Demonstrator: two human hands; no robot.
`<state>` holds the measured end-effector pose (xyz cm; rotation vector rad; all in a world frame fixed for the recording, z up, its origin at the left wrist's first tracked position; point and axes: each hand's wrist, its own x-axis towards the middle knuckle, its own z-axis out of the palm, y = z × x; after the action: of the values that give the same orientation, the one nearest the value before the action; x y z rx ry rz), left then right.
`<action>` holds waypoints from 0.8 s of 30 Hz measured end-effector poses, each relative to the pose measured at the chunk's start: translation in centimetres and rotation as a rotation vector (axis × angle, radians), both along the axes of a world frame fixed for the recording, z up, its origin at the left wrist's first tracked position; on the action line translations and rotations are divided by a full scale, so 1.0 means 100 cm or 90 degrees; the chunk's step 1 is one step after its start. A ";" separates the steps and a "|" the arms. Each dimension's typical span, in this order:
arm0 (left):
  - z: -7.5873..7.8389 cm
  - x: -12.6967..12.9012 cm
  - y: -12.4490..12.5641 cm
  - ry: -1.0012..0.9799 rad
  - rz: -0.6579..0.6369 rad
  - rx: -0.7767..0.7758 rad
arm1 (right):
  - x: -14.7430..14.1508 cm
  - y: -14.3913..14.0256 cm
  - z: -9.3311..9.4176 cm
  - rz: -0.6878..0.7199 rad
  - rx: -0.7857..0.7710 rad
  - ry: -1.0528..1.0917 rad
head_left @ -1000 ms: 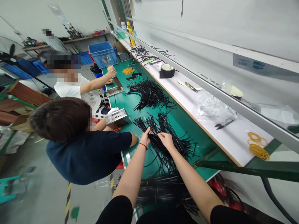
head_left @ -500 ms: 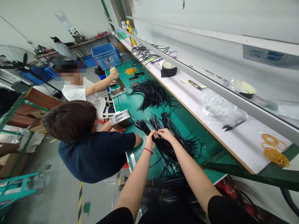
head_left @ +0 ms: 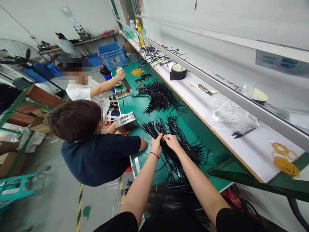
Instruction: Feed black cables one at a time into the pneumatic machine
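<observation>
Cable pile [head_left: 178,145] — black, thin, splayed

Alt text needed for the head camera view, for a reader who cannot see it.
Both of the wearer's bare hands, left hand and right hand, meet fingertip to fingertip on a pile of black cable pieces lying on a green workbench. Two seated co-workers are at the bench to the left; black tape, snips and yellow rubber bands lie on a white strip to the right.

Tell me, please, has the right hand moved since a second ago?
Yes. The right hand has slid left along the black wire pile to meet the left hand, fingers now nearly touching.
</observation>
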<state>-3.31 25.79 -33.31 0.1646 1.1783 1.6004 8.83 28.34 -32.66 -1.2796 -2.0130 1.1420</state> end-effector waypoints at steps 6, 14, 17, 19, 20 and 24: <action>0.001 0.000 0.001 0.008 0.000 -0.021 | 0.008 -0.006 -0.005 -0.002 0.003 -0.050; 0.007 0.005 0.001 0.025 -0.030 -0.018 | 0.004 0.000 -0.008 -0.044 0.022 -0.098; 0.009 0.005 0.000 0.036 -0.036 -0.017 | 0.001 0.000 -0.009 -0.042 0.033 -0.105; 0.008 0.004 -0.001 0.040 -0.037 -0.019 | 0.001 -0.002 -0.010 -0.037 0.038 -0.112; 0.008 0.004 -0.001 0.041 -0.037 -0.020 | 0.002 -0.002 -0.010 -0.033 0.038 -0.116; 0.008 0.005 0.001 0.035 -0.030 -0.019 | 0.009 -0.004 -0.011 -0.009 0.033 -0.143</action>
<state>-2.83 25.87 -32.54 0.2156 1.2310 1.5454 9.71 27.90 -33.72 -1.4476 -2.1743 0.9701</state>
